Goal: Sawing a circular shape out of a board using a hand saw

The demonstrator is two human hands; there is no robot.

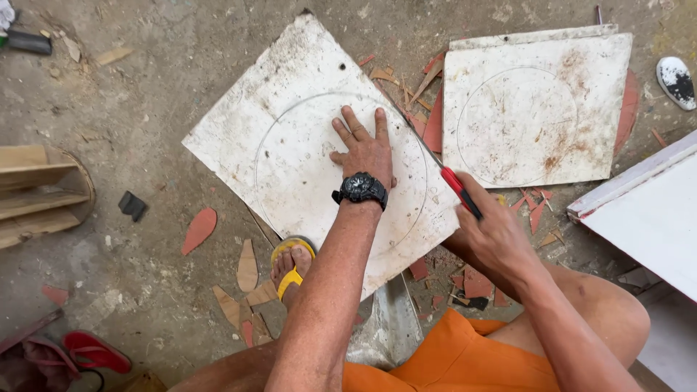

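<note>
A worn white square board lies on the concrete floor with a circle scribed on it. My left hand, with a black watch on the wrist, presses flat inside that circle, fingers spread. My right hand grips a thin cutting tool with a red and black handle; its blade runs up along the circle's right side. My foot in a yellow sandal rests at the board's near edge.
A second white board with a scribed circle lies to the right. Red and tan offcuts litter the floor. A wooden stand sits left, a white panel right, and red sandals at bottom left.
</note>
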